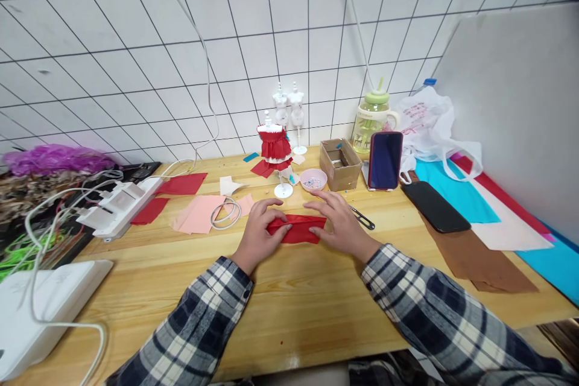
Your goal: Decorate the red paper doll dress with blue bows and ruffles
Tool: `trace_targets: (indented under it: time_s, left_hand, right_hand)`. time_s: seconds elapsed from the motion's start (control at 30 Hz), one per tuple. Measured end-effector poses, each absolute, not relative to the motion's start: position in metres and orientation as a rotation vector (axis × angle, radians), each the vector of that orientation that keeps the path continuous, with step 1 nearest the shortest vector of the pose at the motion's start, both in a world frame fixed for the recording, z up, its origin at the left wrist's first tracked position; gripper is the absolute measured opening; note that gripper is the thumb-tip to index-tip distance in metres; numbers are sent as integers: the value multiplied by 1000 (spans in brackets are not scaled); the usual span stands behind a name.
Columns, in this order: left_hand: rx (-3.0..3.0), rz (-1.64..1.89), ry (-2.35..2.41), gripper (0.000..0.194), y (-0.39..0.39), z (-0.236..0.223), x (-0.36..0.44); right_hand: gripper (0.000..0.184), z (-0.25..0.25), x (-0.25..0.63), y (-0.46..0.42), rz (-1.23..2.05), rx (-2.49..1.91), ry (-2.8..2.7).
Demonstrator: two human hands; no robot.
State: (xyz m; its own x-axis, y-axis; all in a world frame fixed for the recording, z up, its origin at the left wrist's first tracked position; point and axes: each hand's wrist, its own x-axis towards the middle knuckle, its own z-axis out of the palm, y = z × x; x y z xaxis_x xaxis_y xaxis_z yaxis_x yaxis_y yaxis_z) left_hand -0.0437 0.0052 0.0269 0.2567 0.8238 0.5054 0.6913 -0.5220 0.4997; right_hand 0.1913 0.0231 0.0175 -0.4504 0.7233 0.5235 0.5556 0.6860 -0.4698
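A small strip of red cloth point(300, 233) lies on the wooden table in front of me, with a fold running along its length. Its left end is under the thumb and fingers of my left hand point(263, 233). At the other end, my right hand point(340, 224) has its thumb on the cloth and its fingers curved over the far edge. Just beyond my hands, a miniature dress form point(283, 190) wears a ruffled red dress point(275, 146) with a pale layer. Thread snips point(363, 218) lie beside my right hand.
Behind stand a pink dish point(313, 180), a cardboard box point(344, 176), a propped phone point(385, 160) and a green-lidded jug point(370, 123). Rightward are a black phone point(435, 207) and brown cloth point(479, 259). Leftward are pink cloth point(195, 215), a coiled cable point(217, 217) and a power strip point(118, 208).
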Motion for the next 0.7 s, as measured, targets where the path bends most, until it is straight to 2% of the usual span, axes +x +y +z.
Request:
trace_targets:
  time_s: [0.07, 0.1, 0.23, 0.27, 0.43, 0.57, 0.7]
  left_hand:
    - [2394, 1108, 1441, 9, 4, 28, -43]
    - [2407, 1095, 1442, 9, 3, 28, -43]
    - [2409, 1054, 1450, 10, 2, 28, -42]
    - [2406, 1046, 1449, 10, 3, 28, -42]
    - [2425, 1053, 1394, 8, 4, 29, -40]
    - [2245, 1081, 1330, 10, 1, 30, -37]
    - [1756, 1204, 1350, 22, -2, 30, -37]
  right_hand:
    - [24, 17, 190, 23, 282, -979, -2190]
    - [22, 17, 189, 23, 284, -984, -2181]
    - [56, 17, 189, 22, 260, -1004, -2122]
    - [57, 18, 190, 21, 234, -998, -2128]
    - [24, 23, 189, 16, 199, -951, -2238]
    - [38, 20, 186, 19, 541, -978, -2141]
    - [29, 11, 185, 24, 1148, -992, -1949]
